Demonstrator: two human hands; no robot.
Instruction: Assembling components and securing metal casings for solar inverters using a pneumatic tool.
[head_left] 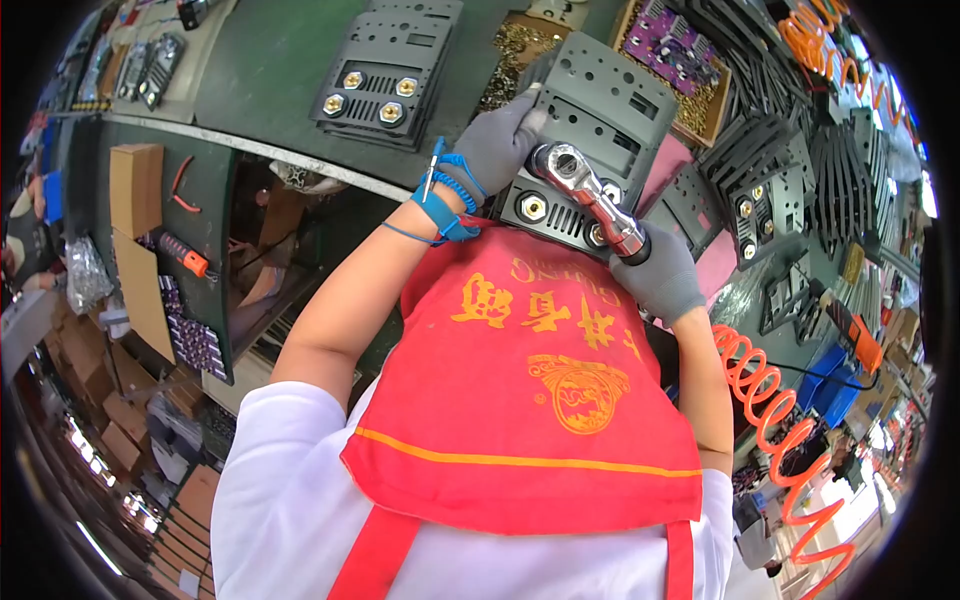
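Red apron cloth (530,400) is filling the near view, and just beyond its top edge the dark perforated metal plate (590,150) is lying on the counter (270,80), fitted with brass-coloured bolts along its near edge. Right hand (660,275), gloved grey, is clenching the handle of a chrome ratchet wrench (590,195); the tool's long axis is running from four o'clock up to ten o'clock, its head sitting on the plate, near one bolt. Left hand (495,145), also gloved, is pressing the plate's left edge with fingers (525,110) curled over it, at about nine o'clock from the wrench head. Farther off at ten o'clock, another bolted plate (385,75) is resting.
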